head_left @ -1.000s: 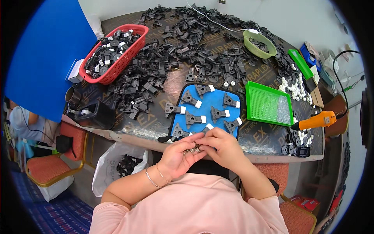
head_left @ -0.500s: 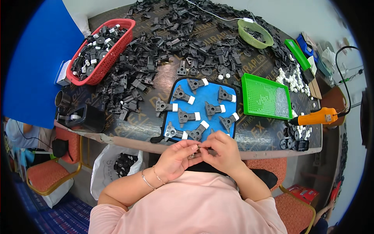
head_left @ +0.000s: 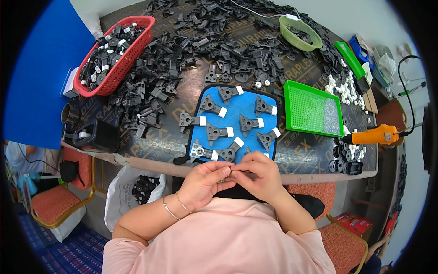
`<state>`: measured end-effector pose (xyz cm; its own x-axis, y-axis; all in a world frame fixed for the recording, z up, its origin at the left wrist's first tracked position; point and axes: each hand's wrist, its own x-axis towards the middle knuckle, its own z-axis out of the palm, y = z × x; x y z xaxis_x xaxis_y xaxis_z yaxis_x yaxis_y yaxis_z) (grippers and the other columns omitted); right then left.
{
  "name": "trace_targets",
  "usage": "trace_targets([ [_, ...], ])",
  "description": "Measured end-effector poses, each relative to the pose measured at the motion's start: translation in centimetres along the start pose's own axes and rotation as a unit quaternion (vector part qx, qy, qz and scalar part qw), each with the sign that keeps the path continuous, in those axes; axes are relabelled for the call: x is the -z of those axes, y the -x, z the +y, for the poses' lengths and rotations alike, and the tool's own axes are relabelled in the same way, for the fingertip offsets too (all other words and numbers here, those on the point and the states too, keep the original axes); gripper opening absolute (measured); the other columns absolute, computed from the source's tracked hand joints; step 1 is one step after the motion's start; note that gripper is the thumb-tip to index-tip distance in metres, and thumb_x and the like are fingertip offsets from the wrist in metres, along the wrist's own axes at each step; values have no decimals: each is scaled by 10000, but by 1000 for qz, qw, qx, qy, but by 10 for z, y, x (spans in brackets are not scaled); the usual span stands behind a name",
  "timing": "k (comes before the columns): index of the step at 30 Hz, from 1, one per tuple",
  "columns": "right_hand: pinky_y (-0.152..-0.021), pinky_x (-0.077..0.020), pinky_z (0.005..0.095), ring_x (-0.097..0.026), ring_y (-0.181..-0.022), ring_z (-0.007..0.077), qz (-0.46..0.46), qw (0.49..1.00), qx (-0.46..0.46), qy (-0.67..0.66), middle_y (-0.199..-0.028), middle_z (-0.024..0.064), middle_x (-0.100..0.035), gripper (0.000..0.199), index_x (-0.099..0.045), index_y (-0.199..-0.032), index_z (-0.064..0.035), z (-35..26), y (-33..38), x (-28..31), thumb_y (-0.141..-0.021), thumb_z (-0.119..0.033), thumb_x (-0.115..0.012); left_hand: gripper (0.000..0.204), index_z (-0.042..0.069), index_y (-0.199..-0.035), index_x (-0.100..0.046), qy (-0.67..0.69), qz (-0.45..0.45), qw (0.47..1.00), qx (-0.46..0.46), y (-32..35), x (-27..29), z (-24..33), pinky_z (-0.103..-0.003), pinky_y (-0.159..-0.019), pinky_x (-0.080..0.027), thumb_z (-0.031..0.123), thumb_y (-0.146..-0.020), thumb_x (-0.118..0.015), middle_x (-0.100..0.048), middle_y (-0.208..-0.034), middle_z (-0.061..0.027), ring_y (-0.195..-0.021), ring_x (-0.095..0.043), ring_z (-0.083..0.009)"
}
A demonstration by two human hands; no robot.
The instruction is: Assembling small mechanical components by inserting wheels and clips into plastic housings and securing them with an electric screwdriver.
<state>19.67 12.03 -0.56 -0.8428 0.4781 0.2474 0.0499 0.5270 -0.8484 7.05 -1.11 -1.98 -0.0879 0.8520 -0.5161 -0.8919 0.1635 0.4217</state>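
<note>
At the table's front edge, my left hand (head_left: 205, 181) and my right hand (head_left: 258, 176) meet with closed fingertips around something small. It is mostly hidden by the fingers and too small to name. Just beyond them lies a blue mat (head_left: 235, 119) with a black rim. Several black plastic parts with white end caps (head_left: 218, 131) are spread over it. One at the mat's near left, a black part with a metallic ring (head_left: 199, 150), differs from the others. Another capped part is partly covered by my right hand.
Loose black parts (head_left: 182, 59) are heaped across the table. A red basket (head_left: 130, 57) stands at the left, a green tray (head_left: 292, 107) of small clear pieces at the right. Beside it lie an orange electric screwdriver (head_left: 374, 135) and white parts (head_left: 350, 91). A tape dispenser (head_left: 102, 137) sits front left.
My hands stay together at nearly the same spot, fingertips shifted slightly. The table scene has moved a little in the picture; nothing on the mat has visibly changed place.
</note>
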Motion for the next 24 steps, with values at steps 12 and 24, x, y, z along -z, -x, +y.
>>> trace_targets([
  [12, -507, -380, 201, -486, -582, 78, 125, 984, -121, 36, -723, 28, -551, 39, -649, -733, -36, 25, -10, 37, -699, -26, -666, 190, -2, -1055, -578, -66, 20, 997, 19, -8, -10, 0, -299, -768, -525, 93, -892, -554, -628, -950, -122, -866, -629, -209],
  [24, -484, -385, 233, -457, -498, 95, 141, 962, -170, 159, -739, 46, -570, 92, -660, -747, -25, 48, -23, 52, -669, -51, -702, 209, -1, -1071, -582, -60, 9, 998, 22, -8, -7, -1, -291, -744, -487, 112, -899, -547, -620, -906, -101, -824, -600, -184],
])
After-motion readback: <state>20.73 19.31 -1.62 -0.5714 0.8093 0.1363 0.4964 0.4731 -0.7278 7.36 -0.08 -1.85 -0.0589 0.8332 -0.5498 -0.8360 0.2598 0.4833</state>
